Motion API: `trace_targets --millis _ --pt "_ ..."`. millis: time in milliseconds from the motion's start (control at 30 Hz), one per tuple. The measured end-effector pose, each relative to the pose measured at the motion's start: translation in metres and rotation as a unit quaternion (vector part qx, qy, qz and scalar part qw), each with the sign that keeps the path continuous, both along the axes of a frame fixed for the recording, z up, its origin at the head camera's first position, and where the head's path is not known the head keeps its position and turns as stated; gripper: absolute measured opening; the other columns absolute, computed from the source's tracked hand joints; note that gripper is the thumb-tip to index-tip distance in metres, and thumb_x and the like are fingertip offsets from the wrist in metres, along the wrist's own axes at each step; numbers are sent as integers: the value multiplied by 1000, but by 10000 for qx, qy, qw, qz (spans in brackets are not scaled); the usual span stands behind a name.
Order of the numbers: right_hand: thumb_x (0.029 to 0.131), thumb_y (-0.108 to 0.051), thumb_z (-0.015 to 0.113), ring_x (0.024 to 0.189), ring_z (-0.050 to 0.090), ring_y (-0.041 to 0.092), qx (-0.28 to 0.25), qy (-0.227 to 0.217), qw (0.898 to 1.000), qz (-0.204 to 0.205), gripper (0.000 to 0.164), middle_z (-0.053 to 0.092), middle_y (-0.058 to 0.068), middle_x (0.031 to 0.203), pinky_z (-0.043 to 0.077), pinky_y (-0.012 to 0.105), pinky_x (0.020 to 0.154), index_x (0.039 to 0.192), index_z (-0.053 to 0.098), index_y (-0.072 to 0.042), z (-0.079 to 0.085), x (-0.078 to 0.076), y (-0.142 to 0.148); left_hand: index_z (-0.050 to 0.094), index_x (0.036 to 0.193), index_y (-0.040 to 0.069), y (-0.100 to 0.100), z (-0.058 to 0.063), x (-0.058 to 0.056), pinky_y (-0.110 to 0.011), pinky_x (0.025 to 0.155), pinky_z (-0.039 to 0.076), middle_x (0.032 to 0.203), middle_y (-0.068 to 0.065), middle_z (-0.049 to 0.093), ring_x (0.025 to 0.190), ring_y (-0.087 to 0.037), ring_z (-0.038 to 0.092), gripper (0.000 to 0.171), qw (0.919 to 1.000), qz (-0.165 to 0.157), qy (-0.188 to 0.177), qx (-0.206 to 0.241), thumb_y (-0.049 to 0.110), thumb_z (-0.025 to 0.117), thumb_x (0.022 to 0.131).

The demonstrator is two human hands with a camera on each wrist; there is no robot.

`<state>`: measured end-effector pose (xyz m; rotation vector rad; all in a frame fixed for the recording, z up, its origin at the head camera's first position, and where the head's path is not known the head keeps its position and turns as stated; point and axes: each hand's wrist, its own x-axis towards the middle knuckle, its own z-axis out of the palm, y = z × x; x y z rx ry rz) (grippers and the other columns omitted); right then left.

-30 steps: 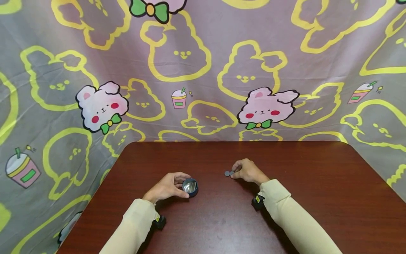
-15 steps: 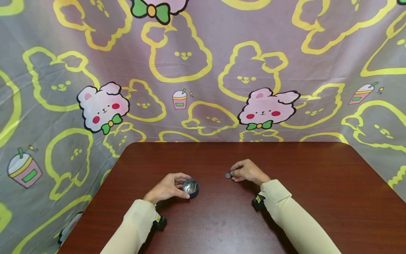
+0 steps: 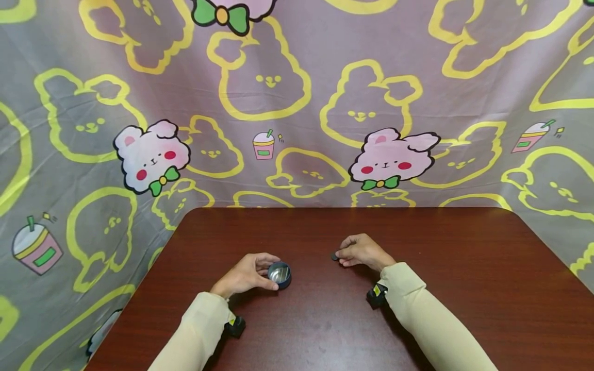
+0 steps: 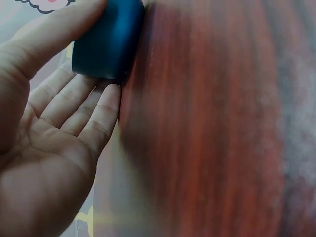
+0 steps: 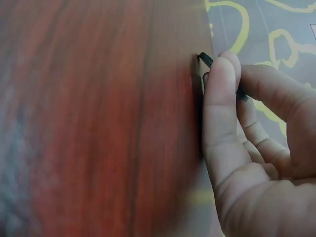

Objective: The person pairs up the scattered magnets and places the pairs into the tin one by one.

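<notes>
A round dark-blue tin (image 3: pixel 289 281) with a shiny inside stands on the table, left of its middle. My left hand (image 3: pixel 246 273) holds its side, thumb at the near edge and fingers behind. The left wrist view shows the tin's smooth blue wall (image 4: pixel 108 42) under the thumb. To the right and a little farther back, my right hand (image 3: pixel 363 251) pinches a small dark disc (image 3: pixel 334 256) by the tabletop. In the right wrist view the disc (image 5: pixel 205 59) tilts out past the fingertips; a second dark sliver (image 5: pixel 242 96) shows behind them, mostly hidden.
The brown wood-grain table (image 3: pixel 315 330) has rounded far corners. A grey-pink curtain (image 3: pixel 297 62) with cartoon rabbits hangs around its back and sides. A small black device (image 3: pixel 377 295) sits at the right wrist, another (image 3: pixel 235 326) at the left.
Two flat grey discs showed at the right fingertips; now one tilted dark disc shows there. The right fingers have closed in around it. The left hand and tin stay put.
</notes>
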<state>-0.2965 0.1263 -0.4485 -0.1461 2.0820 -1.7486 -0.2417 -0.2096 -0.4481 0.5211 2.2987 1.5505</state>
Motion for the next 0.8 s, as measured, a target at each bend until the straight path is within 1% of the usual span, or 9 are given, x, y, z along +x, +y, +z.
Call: trace_targets --millis 167,267,367,567,800 --pt "87 9 68 62 66 13 173 24 9998 -54 14 69 15 80 59 28 61 98 59 11 1 0 -3 59 129 -7 0 1 0 -42 98 51 125 -20 65 118 -34 61 61 10000 33 -29 3 -2 86 74" --pt "87 9 68 62 65 13 166 -35 9998 -115 12 69 15 80 59 27 61 96 60 10 1 0 -3 59 129 -7 1 1 1 -42 99 51 125 -20 65 118 -34 61 61 10000 51 -48 3 -2 86 74" --pt "88 8 67 63 65 12 53 -62 9999 -138 12 69 14 82 59 26 61 97 60 10 1 0 -5 60 129 -6 1 1 0 -42 99 51 125 -20 65 118 -34 61 61 10000 64 -47 -13 -2 86 74" --pt "88 8 67 65 65 13 -327 -195 9992 -138 18 67 13 82 58 25 61 104 57 11 3 2 -11 59 129 -7 0 0 0 -43 99 50 124 -21 65 119 -35 60 61 10000 44 -28 21 -2 86 75" --pt "89 8 66 65 63 12 -579 -175 9982 -31 29 66 10 79 56 22 61 113 52 18 7 5 -17 60 129 -7 0 -1 1 -43 99 50 125 -21 65 118 -35 60 60 10000 43 25 26 -2 86 75"
